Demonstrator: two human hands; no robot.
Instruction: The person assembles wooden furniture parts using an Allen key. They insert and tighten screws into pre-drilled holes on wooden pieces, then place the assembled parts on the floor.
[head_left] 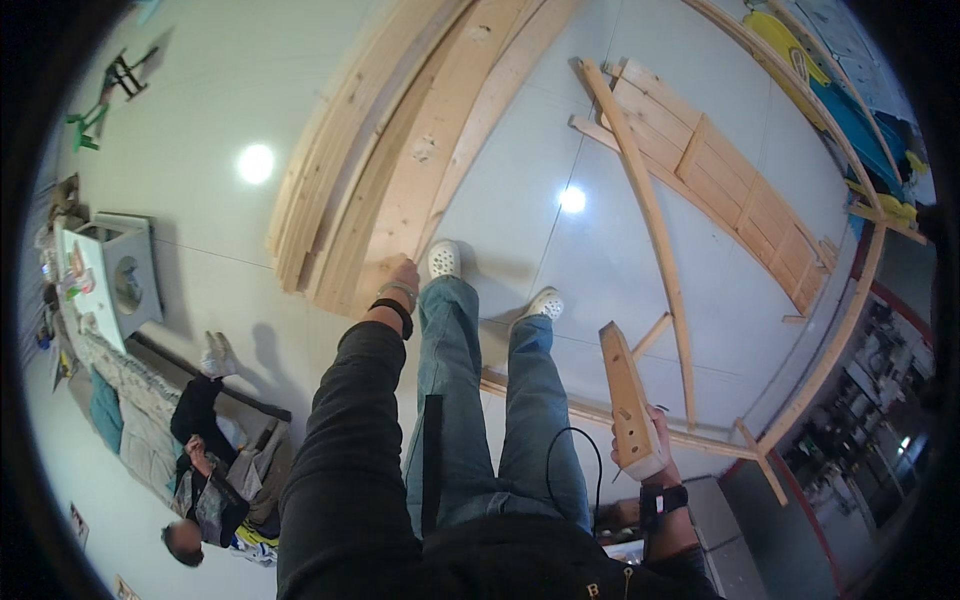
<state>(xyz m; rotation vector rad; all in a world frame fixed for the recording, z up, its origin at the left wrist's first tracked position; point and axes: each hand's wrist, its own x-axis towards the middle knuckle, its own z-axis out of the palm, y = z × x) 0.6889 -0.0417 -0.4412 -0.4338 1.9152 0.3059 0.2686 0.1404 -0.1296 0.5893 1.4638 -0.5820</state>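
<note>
My right hand [655,450] grips a short pale wooden block [627,395] by its near end, holding it upright beside my right leg. My left hand [403,276] reaches down and forward, its fingers on the near end of a long wooden plank [425,150] that lies on top of a stack of planks on the floor. A dark band and a watch sit on my left wrist, a dark watch on my right. My jeans and white shoes [444,259] stand between the two hands.
A slatted wooden panel [720,180] and thin wooden strips [650,220] lie on the glossy pale tiled floor [210,110] at right. Another person [200,470] sits on the floor at lower left by a white cabinet [120,275]. Shelves with clutter line the right edge.
</note>
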